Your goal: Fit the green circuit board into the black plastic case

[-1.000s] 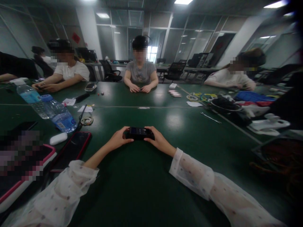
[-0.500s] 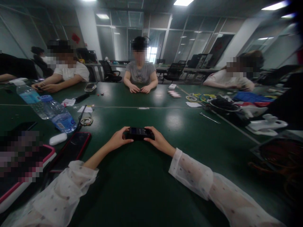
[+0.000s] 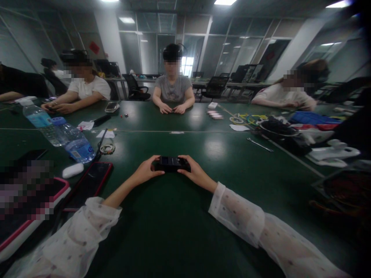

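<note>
sitting between both hands (image 3: 145, 171): black device (image 3: 171, 164)

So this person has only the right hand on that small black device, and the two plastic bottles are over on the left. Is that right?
Not quite: it isn't only the right hand. The head view shows the left hand gripping the small black device too, at its opposite end. The two plastic bottles are indeed over on the left.
</note>
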The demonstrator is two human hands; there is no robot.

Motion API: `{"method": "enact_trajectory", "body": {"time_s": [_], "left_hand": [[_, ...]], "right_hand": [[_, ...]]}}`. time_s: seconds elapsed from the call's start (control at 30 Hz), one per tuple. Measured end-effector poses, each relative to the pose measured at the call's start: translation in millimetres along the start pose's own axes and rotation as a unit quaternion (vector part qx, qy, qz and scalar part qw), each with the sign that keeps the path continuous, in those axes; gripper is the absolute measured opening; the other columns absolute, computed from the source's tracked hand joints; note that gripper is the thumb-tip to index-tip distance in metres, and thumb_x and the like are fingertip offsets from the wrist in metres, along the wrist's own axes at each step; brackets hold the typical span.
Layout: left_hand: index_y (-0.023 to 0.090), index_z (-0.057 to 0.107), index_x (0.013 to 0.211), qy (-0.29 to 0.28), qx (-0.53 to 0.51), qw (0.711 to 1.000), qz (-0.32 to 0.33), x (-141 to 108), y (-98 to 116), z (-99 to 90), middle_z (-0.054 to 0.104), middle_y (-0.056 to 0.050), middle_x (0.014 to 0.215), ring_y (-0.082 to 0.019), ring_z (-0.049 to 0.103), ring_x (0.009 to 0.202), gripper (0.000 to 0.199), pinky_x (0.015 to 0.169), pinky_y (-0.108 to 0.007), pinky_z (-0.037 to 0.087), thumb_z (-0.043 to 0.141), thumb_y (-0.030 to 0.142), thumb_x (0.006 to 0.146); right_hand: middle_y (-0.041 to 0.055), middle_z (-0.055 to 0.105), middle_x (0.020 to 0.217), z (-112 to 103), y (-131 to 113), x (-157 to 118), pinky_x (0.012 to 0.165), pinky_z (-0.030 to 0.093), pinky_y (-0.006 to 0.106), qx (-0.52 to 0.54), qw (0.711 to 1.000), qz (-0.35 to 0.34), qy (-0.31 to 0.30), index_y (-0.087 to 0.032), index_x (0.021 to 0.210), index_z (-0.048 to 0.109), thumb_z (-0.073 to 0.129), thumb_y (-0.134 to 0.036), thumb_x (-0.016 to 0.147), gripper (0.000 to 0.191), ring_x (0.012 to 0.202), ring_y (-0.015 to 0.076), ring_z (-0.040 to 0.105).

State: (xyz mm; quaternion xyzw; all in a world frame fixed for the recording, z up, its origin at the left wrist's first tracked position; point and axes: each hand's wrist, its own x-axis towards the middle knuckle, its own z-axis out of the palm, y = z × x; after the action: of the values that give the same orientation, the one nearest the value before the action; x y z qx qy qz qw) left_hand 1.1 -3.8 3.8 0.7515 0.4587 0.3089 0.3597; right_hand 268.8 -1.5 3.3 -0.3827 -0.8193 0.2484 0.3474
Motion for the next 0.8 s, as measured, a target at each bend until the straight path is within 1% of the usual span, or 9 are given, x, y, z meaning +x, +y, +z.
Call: {"method": "enact_trajectory", "body": {"time_s": [0.2, 0.4, 0.53, 0.63, 0.73, 0.8], "left_hand": [[0.024, 0.043, 0.133, -0.007, -0.010, 1.000, -0.003, -0.1, 1.7, -0.1, 0.056, -0.013, 0.125, -0.015, 0.061, 0.068, 0.067, 0.065, -0.032, 0.050, 0.072, 0.039, 0.075], [0.026, 0.042, 0.134, -0.006, -0.011, 1.000, -0.009, -0.2, 2.5, -0.2, 0.056, -0.013, 0.123, -0.014, 0.061, 0.068, 0.069, 0.065, -0.033, 0.050, 0.072, 0.040, 0.074], [0.026, 0.043, 0.134, -0.005, -0.002, 1.000, -0.008, 0.3, 1.3, 0.0, 0.057, -0.012, 0.123, -0.014, 0.060, 0.067, 0.069, 0.064, -0.032, 0.049, 0.072, 0.040, 0.074], [0.024, 0.042, 0.134, 0.004, -0.003, 1.000, -0.008, 0.8, 0.8, 0.3, 0.058, -0.013, 0.123, -0.013, 0.059, 0.066, 0.071, 0.063, -0.032, 0.049, 0.073, 0.039, 0.072], [0.021, 0.045, 0.132, 0.008, 0.009, 1.000, -0.006, 0.9, -0.1, 0.7, 0.058, -0.013, 0.123, -0.014, 0.059, 0.067, 0.068, 0.063, -0.031, 0.049, 0.074, 0.038, 0.072], [0.021, 0.047, 0.130, 0.007, 0.010, 1.000, -0.016, 1.0, -1.2, 1.0, 0.059, -0.014, 0.122, -0.013, 0.058, 0.065, 0.066, 0.061, -0.031, 0.048, 0.073, 0.037, 0.072]], "right_hand": [[0.0093, 0.055, 0.124, -0.3, 0.1, -0.4, 0.101, 0.046, 0.049, 0.011, 1.000, 0.002, 0.002, -0.024, 0.129, 0.043, 0.066, -0.025, 0.083, 0.052, 0.116, 0.0240, 0.056], [0.0095, 0.054, 0.127, 0.3, 1.0, -0.5, 0.101, 0.046, 0.049, 0.008, 1.000, 0.014, -0.001, -0.024, 0.131, 0.041, 0.069, -0.027, 0.080, 0.059, 0.118, 0.0242, 0.055], [0.0093, 0.056, 0.124, 0.9, 2.2, -0.2, 0.100, 0.046, 0.048, 0.001, 1.000, 0.013, 0.005, -0.024, 0.129, 0.043, 0.069, -0.026, 0.080, 0.055, 0.115, 0.0237, 0.057], [0.0089, 0.057, 0.122, 0.4, 0.0, -0.3, 0.100, 0.046, 0.048, -0.005, 1.000, 0.004, 0.022, -0.024, 0.127, 0.044, 0.069, -0.027, 0.080, 0.052, 0.114, 0.0242, 0.057], [0.0087, 0.056, 0.121, 0.6, -4.0, -1.6, 0.098, 0.048, 0.047, -0.003, 0.999, 0.000, 0.051, -0.024, 0.127, 0.043, 0.068, -0.028, 0.081, 0.052, 0.112, 0.0245, 0.058], [0.0090, 0.055, 0.122, 0.8, -7.1, -2.8, 0.096, 0.049, 0.046, -0.005, 0.997, -0.005, 0.075, -0.024, 0.128, 0.042, 0.067, -0.030, 0.082, 0.053, 0.111, 0.0249, 0.058]]}}
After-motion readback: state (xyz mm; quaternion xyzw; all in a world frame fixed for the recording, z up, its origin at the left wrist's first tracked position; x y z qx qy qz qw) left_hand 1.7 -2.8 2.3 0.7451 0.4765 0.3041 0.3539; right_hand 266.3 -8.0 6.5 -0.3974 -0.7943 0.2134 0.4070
